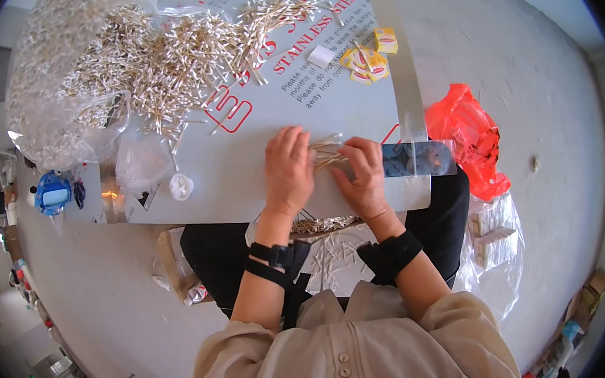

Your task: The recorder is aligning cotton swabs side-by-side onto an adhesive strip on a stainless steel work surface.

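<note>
A small bundle of cotton swabs [326,158] lies between my two hands, close to the near side of the table [245,183]. My left hand [290,172] is closed at the bundle's left end, fingers pressed together. At the other end, my right hand [364,180] pinches the swabs between thumb and fingers. Further left, a large heap of loose cotton swabs [173,60] spills out of a clear plastic bag [54,48]. Small yellow boxes [367,65] sit at the far right of the table, beside a white square piece [321,57].
A dark glossy strip [414,160] lies over the table's right edge, near a red plastic bag [461,128]. Below that is a clear bag with white packs [494,240]. A blue object [52,192] and a small white round container [181,187] stand at the near left.
</note>
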`<state>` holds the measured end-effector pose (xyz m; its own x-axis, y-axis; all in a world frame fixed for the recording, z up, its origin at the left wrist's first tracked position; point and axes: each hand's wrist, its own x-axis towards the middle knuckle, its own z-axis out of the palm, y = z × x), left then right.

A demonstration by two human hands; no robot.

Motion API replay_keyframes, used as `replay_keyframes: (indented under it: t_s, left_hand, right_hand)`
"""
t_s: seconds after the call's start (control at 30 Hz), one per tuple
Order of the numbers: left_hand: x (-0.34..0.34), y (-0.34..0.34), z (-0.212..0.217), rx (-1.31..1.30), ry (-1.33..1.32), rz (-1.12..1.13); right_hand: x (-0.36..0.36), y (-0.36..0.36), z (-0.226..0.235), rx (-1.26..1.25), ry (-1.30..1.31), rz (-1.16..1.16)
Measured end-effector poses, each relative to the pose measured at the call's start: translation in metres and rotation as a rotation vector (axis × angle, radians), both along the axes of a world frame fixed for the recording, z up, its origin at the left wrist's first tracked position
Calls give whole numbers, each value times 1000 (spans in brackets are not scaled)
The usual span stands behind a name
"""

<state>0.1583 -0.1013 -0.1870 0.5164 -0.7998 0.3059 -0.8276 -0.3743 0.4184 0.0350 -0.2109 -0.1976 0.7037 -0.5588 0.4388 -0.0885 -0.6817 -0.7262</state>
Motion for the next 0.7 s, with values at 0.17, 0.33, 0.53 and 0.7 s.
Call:
replay_keyframes:
  t_s: [0.17,0.33,0.53,0.7]
  left_hand:
    - [-33,-7,0,232,45,-82]
    - [1,-19,1,188,-48,-139]
    - [148,19,-36,-191,-118,429]
    - [176,11,-36,-34,-225,595]
  right_hand:
    - [-6,-6,-6,500,-161,-98]
    - [-6,-4,-6,349,-34,-88]
    - [-4,-1,-1,250,33,-67]
    - [9,-1,12,7,248,-32]
